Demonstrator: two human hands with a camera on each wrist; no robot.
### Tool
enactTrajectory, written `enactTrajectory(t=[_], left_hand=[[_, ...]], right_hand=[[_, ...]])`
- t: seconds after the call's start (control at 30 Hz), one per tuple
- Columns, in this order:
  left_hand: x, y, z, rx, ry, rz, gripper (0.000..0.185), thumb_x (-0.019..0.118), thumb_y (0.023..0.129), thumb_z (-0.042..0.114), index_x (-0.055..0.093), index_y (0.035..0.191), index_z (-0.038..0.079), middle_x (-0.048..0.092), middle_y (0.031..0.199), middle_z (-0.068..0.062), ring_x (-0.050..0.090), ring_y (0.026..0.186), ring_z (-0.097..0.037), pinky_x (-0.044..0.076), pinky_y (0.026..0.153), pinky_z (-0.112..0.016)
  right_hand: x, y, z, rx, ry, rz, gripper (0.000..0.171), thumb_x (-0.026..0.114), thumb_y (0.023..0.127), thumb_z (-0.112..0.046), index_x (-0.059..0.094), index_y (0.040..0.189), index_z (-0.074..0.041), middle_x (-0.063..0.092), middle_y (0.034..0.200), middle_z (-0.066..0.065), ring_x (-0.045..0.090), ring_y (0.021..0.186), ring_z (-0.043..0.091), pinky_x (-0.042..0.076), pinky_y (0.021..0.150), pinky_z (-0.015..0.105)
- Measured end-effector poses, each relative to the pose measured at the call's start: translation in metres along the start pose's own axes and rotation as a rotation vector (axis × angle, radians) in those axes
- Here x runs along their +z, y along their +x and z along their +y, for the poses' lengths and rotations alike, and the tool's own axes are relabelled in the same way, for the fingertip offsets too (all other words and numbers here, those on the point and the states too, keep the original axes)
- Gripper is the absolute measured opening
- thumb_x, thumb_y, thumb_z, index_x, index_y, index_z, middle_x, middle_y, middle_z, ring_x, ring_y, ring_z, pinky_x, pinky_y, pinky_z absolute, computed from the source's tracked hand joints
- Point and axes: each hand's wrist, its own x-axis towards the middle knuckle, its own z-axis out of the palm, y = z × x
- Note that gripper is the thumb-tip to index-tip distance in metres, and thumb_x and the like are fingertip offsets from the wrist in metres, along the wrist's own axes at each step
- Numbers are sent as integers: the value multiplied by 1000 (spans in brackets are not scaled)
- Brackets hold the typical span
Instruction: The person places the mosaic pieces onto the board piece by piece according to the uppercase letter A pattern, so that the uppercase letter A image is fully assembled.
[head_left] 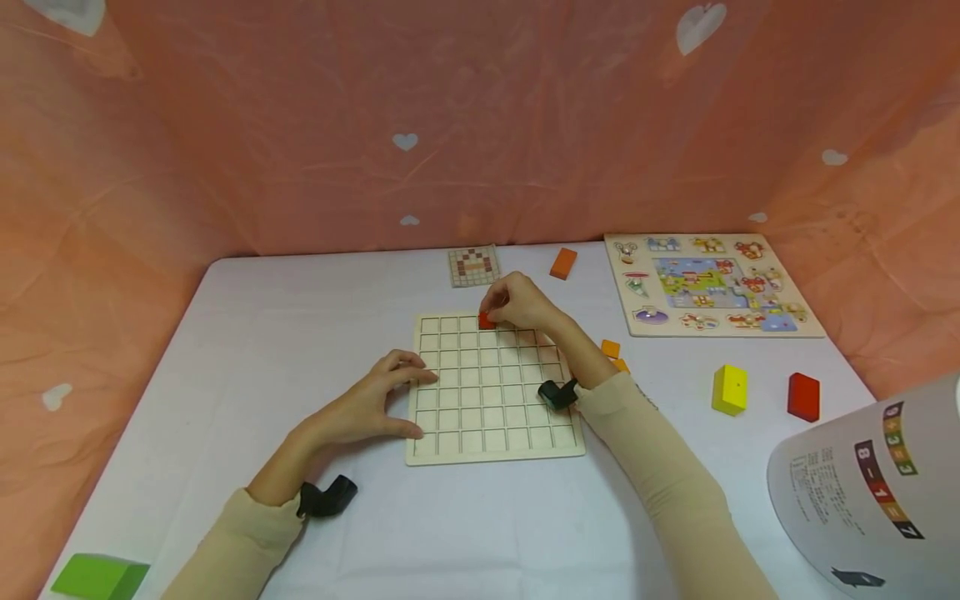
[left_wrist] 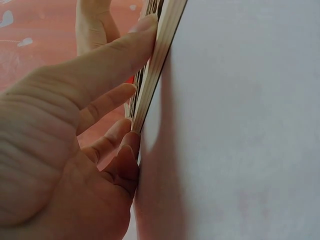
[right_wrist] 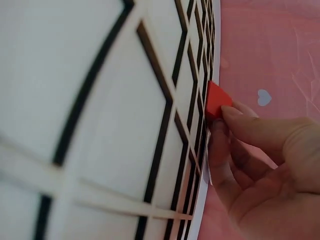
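A pale wooden grid board (head_left: 472, 398) lies flat on the white tabletop. At its far edge my right hand (head_left: 519, 302) pinches a small red square tile (head_left: 487, 322) between thumb and fingers. The right wrist view shows the tile (right_wrist: 217, 101) held right at the grid's surface, with the thumb on its near side. My left hand (head_left: 375, 400) rests at the board's left edge, thumb and fingers spread apart. In the left wrist view, the left thumb (left_wrist: 115, 57) lies against the board's layered edge (left_wrist: 159, 60), and other fingertips touch it further along.
Beyond the board lie a pattern card (head_left: 474, 267) and an orange block (head_left: 563, 263). Small orange tiles (head_left: 611, 348) sit by my right forearm. Rightward are a picture puzzle (head_left: 622, 304), yellow block (head_left: 730, 389), red block (head_left: 804, 397) and white tub (head_left: 817, 533); a green block (head_left: 101, 577) lies front left.
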Motion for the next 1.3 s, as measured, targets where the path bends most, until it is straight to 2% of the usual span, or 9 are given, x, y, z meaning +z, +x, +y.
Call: enactTrajectory(t=[0.17,0.3,0.53,0.63,0.73,0.87,1.0,1.3], left_hand=[[0,1,-1,1,-12,0,71,91,72,26,61,134,10,40,137,-6,34,133,-28,28,111,-52],[1,1,-3,5,-11,-1,71,91,72,26,61,134,11,40,137,-6,34,133,-28,28,111,-52],[2,3,-3,3,7,-5,71,91,72,29,61,134,12,40,138,-6,35,134,-28,29,111,-52],[2,3,-3,-2,9,-5,71,91,72,29,61,134,11,40,138,-6,34,134,-28,29,111,-53],[2,2,-2,-6,9,-4,71,91,72,29,61,134,11,40,138,-6,34,134,-29,29,111,-53],[1,1,-2,-8,6,0,71,91,72,29,61,134,11,40,138,-7,35,134,-29,29,111,-53],[2,0,-2,-7,2,3,71,91,72,29,61,134,11,41,138,-7,35,133,-28,29,111,-53],[1,1,-1,-9,12,3,70,91,72,31,62,133,11,41,137,-6,35,133,-29,29,111,-53]], right_hand=[[0,1,0,1,-32,-3,8,71,87,7,75,93,6,69,84,12,59,76,18,46,64,25],[-6,-4,2,-1,-31,0,12,70,88,4,75,100,6,68,85,12,59,77,20,47,65,26],[-48,-37,24,-61,66,-110,28,67,88,8,66,116,12,68,99,23,64,92,32,52,81,30],[-65,-54,35,-32,81,-138,31,66,87,11,64,118,13,67,105,26,62,97,36,52,84,29],[-74,-68,45,11,47,-166,34,66,86,11,64,120,11,66,110,24,60,100,35,49,86,29],[-74,-75,53,34,3,-208,37,65,84,12,64,121,8,63,116,21,55,102,33,47,87,33],[-70,-76,54,24,-21,-196,40,62,82,16,64,121,7,61,116,20,52,101,33,45,85,35],[-68,-79,56,-7,-27,-157,36,63,83,18,63,117,9,58,95,16,51,88,29,44,74,27]])
